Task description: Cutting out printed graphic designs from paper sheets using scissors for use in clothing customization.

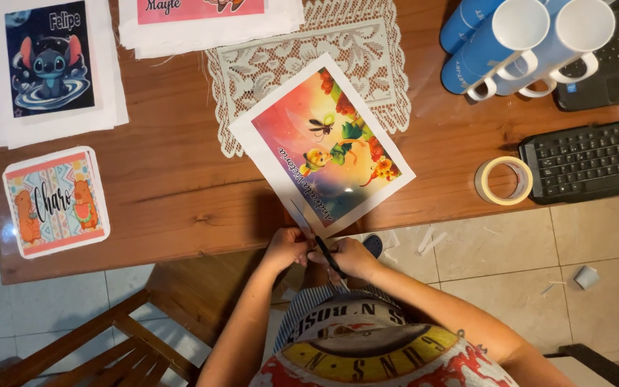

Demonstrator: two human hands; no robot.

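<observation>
The right hand (352, 256) is closed around dark scissors (327, 254), and the left hand (286, 247) pinches the near corner of a colourful printed sheet (322, 143). The sheet lies on the wooden table (173, 179) and runs up and away to the right from both hands, its long side slanted, with the scissor blades at its near edge. Past it are a lace mat (367, 43), a tape roll (503, 180), blue mugs (517, 43) and a keyboard (589, 158).
</observation>
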